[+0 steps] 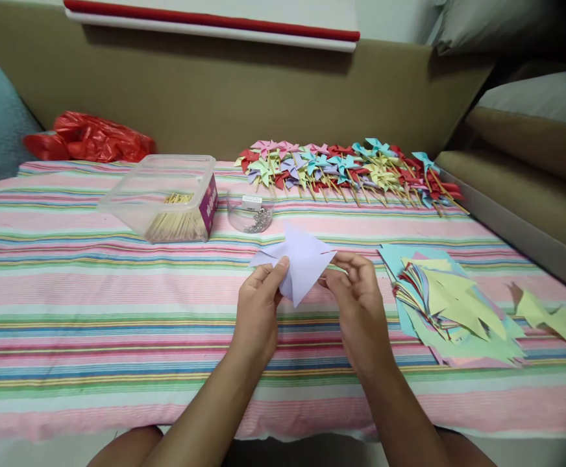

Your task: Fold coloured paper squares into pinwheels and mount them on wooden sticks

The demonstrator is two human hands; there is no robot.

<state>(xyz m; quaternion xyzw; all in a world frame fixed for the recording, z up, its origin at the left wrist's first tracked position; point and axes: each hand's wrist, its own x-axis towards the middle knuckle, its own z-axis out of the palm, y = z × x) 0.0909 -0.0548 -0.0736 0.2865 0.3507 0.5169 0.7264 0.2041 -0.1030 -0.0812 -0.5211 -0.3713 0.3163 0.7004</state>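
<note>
A lavender paper pinwheel [305, 256] with slit corners is held up above the cloth in front of me. My left hand [259, 305] pinches its left side, the thumb lying on top of the paper. At the paper's right corner, the curled fingers and thumb of my right hand [361, 301] grip the edge. Beyond my hands, a small clear round container [237, 220] holds shiny metal pins and a little white box [252, 203]. To the right lies a stack of cut coloured paper [458, 301], with a pale yellow cut piece [555, 321] beside it.
Finished pinwheels on sticks [341, 168] lie in a heap at the back right. A clear plastic tub [137, 194] lies tipped, with wooden sticks inside. Behind it is a red plastic bag [102, 137]. A striped cloth [93, 344] covers the surface; cushions [541, 136] border the right.
</note>
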